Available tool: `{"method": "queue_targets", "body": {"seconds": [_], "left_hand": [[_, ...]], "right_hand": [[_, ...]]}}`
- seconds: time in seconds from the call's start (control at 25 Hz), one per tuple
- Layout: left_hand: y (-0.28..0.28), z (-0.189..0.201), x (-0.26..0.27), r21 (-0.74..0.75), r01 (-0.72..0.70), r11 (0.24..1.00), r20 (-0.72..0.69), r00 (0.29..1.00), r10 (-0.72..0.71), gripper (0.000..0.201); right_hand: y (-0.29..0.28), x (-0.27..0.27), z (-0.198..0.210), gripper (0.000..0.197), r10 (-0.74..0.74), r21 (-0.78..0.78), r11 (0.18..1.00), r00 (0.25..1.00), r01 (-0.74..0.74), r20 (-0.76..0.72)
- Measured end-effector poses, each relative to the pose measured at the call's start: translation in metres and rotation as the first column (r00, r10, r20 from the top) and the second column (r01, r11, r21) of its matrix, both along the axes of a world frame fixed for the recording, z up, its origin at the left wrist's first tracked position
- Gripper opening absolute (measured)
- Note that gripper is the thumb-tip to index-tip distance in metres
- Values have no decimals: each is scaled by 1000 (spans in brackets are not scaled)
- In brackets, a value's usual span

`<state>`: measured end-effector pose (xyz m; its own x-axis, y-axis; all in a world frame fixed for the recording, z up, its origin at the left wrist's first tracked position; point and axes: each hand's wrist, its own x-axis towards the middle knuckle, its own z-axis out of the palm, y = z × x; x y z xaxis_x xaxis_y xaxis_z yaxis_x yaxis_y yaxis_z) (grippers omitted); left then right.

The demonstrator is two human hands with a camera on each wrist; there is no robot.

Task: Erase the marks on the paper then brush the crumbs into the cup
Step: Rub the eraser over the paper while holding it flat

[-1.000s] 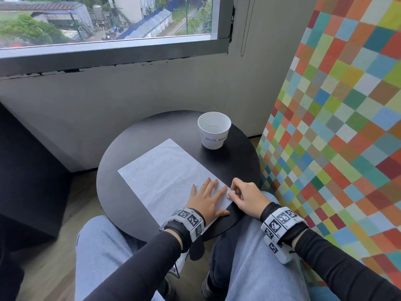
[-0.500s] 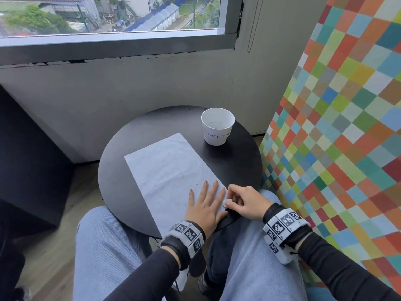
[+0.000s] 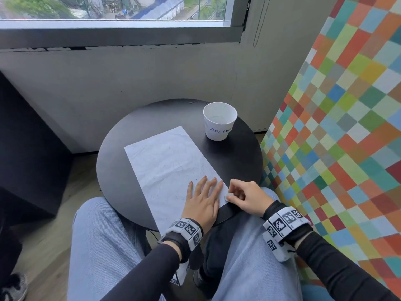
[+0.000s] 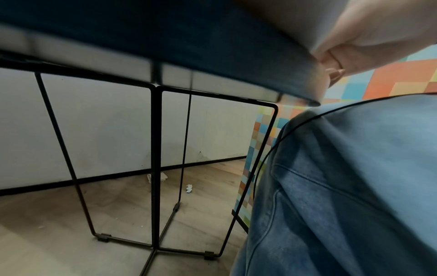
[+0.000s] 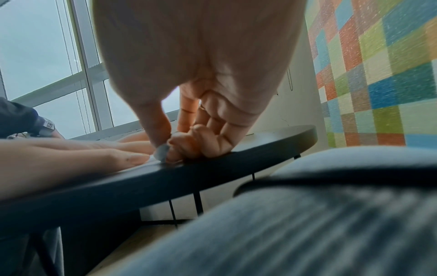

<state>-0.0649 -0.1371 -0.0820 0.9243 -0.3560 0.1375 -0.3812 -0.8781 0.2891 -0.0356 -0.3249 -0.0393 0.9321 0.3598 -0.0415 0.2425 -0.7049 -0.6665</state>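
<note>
- White paper (image 3: 171, 168) lay on the round black table (image 3: 121, 170), pressed flat by the left hand (image 3: 202, 199), fingers straight.
- Right hand (image 3: 245, 197) pinched a small eraser (image 3: 229, 195) at the paper's near right edge.
- Paper cup (image 3: 219, 121) stood beyond.

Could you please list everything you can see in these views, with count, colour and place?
table: one, black, round, against the knees.
paper: one, white, faint marks, on the table, near end overhanging the edge.
cup: one, white, upright, at the table's far right.
eraser: one, white, at the paper's near right edge.
window: one, above the grey wall.
checkered panel: one, multicoloured, right.
scraps: two, pale, on the floor under the table.
jeans: light blue.
left hand: flat on the paper.
right hand: fingers pinch the eraser.
</note>
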Motion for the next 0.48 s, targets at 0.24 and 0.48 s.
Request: {"method": "queue_targets", "body": {"seconds": [0.24, 0.48], "left_hand": [[1, -7, 0, -10, -17, 1000, 31, 999, 18, 51], [0, -11, 0, -26, -25, 999, 50, 998, 27, 52]], "right_hand": [[-1, -2, 3, 15, 11, -2, 1000, 1000, -11, 1], [1, -4, 5, 14, 33, -9, 999, 999, -33, 21]]}}
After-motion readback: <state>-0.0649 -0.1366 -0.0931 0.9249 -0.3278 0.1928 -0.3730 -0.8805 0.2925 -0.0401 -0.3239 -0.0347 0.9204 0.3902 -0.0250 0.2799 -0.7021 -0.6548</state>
